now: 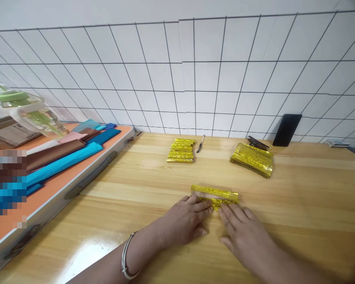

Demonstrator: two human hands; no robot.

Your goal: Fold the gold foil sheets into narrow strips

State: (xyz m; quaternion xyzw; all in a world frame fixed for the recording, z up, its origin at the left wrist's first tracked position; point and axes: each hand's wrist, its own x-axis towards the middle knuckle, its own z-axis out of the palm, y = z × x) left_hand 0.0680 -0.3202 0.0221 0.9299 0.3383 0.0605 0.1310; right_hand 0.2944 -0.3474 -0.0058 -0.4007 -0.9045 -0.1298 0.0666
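A sheet of gold foil paper (215, 191) lies on the wooden table, its near edge folded over and a pale strip showing between two gold bands. My left hand (186, 219) presses on the left part of that fold, fingers stretched out flat. On the right part, my right hand (239, 228) rests with its fingers extended, the fingertips of both hands close together. Farther back is a small stack of folded gold strips (181, 151). To its right sits a thicker pile of gold foil paper (251, 159), with a black clip (258, 142) behind it.
A pen (200, 144) lies near the wall. A black phone (287, 130) leans upright against it, and a small white box (337, 143) is at the far right. On the left, an orange-topped surface (114, 142) holds rolled coloured paper (68, 161), a bottle (32, 112) and a cardboard box (12, 132).
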